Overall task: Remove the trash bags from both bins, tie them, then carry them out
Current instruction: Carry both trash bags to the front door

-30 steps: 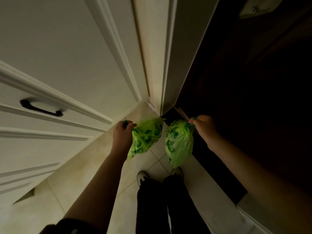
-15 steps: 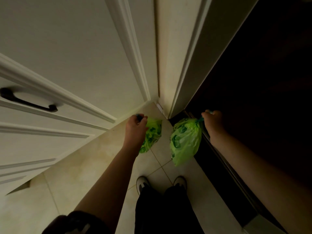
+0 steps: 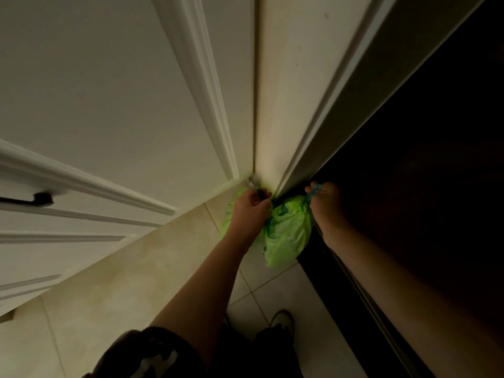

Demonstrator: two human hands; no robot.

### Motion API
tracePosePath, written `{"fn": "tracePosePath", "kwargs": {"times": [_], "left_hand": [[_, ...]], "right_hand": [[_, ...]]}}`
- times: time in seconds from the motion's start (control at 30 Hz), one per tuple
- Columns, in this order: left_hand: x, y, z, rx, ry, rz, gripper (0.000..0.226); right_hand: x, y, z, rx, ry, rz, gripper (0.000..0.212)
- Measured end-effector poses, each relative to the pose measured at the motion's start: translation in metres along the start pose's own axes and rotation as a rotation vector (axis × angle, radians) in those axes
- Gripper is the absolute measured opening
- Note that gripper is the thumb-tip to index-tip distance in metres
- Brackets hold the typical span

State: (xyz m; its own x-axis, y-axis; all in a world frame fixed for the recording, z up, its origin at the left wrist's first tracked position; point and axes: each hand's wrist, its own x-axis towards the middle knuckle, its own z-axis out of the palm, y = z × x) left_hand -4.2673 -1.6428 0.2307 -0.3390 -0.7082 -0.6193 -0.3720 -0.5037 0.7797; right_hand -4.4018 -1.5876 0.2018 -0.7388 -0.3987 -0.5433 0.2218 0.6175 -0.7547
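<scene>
I hold two tied green trash bags low in front of me, near the corner where the white cabinet meets the door frame. My left hand (image 3: 249,211) grips the top of the left trash bag (image 3: 227,225), which is mostly hidden behind that hand and wrist. My right hand (image 3: 326,203) grips the blue drawstring of the right trash bag (image 3: 287,230), which hangs full and rounded just above the floor tiles. The two bags touch each other between my hands.
A white panelled cabinet (image 3: 95,105) with a black handle (image 3: 32,199) fills the left. A pale door frame (image 3: 283,105) rises in the middle. A dark doorway (image 3: 422,173) lies to the right with a dark threshold (image 3: 341,290). My shoes (image 3: 283,320) stand on beige floor tiles (image 3: 122,282).
Both hands have moved forward and closer together, carrying the bags toward the corner by the door frame. The left bag is now mostly hidden behind my left hand.
</scene>
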Motion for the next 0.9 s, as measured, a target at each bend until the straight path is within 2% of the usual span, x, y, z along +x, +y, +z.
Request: {"fn": "tracePosePath", "kwargs": {"times": [0.1,0.23,0.43,0.7,0.9], "left_hand": [[0.009,-0.005,-0.004,0.062,-0.02,0.009,0.019],[0.023,-0.024,-0.01,0.215,-0.034,-0.044,0.024],[0.047,-0.039,-0.018,0.475,-0.016,0.006,0.03],[0.054,-0.052,-0.037,0.702,0.075,0.047,0.047],[0.047,-0.054,-0.051,0.709,0.167,0.081,0.045]], "right_hand": [[0.013,0.008,0.001,-0.081,-0.066,-0.058,0.037],[0.024,0.026,0.004,-0.211,-0.18,-0.003,0.014],[0.046,0.034,0.009,-0.237,-0.261,0.054,0.008],[0.049,0.046,0.013,-0.205,-0.276,0.013,0.009],[0.036,0.052,0.013,-0.218,-0.296,-0.081,0.03]]}}
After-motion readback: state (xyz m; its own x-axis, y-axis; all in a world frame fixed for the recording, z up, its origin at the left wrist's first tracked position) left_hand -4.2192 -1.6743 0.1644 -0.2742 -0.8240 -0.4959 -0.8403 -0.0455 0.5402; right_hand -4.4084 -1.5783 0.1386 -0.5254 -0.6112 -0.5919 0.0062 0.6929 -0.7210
